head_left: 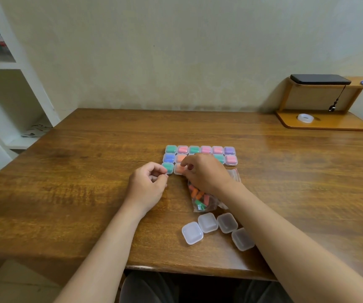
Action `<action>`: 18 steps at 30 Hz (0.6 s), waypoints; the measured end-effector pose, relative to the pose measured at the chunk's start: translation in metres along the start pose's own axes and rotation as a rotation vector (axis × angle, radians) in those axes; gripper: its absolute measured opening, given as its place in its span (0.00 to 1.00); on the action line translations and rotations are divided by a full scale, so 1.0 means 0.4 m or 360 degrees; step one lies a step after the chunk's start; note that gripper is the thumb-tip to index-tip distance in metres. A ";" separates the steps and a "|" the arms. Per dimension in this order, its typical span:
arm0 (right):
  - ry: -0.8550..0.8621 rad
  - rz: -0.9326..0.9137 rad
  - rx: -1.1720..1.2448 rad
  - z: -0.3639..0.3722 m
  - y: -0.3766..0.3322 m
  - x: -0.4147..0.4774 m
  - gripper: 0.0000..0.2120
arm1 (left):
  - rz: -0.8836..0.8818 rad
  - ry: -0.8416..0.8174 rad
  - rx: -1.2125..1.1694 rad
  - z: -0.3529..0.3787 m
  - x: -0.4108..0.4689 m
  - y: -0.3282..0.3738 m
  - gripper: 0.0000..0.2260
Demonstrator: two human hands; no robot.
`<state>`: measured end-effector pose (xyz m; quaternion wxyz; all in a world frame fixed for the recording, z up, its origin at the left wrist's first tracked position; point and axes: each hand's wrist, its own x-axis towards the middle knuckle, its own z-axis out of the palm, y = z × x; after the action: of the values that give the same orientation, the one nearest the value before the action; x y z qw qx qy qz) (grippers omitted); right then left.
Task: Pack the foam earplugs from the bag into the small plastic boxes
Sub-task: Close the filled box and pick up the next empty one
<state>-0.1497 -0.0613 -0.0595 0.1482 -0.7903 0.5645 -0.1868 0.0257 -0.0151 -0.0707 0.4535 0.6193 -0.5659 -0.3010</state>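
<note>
The bench [67, 182] carries everything. Toward its far middle sits a grid of filled boxes [205, 149], lids shut, set edge to edge in rows. Just nearer lies the bag [200, 200], clear and limp, partly under the right wrist. Near the front edge four empty boxes [207, 222] lie loose, close together.

The right hand [206, 173] reaches over the grid's near row; its fingers [186, 164] are curled down and grip the orange box [178, 169]. The left hand [147, 184] rests beside the green box [168, 167] at the row's end, fingers [158, 170] curled with thumb and forefinger tips close together at the box's edge. I cannot tell whether they pinch the box.

The earplugs [194, 192] not yet packed are in the bag, mostly orange with some green.

Judging by look, the bag is light and slack and would likely slide or crumple under a reaching hand, so it wants holding at the mouth while the other hand draws plugs out. The boxes look light, stiff and smooth, so a nudge could shove the neighbours out of line. They are best taken by opposite side walls, and the lid pressed straight down. The plugs are probably soft, springy foam, best taken with a gentle pinch at the middle.
</note>
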 end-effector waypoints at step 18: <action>-0.0017 -0.0027 0.0020 -0.012 -0.010 -0.008 0.11 | 0.0027 -0.0031 0.0008 -0.003 0.000 -0.006 0.09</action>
<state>-0.1492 -0.0571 -0.0539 0.1546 -0.7951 0.5557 -0.1875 0.0278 -0.0151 -0.0725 0.4490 0.6125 -0.5762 -0.3019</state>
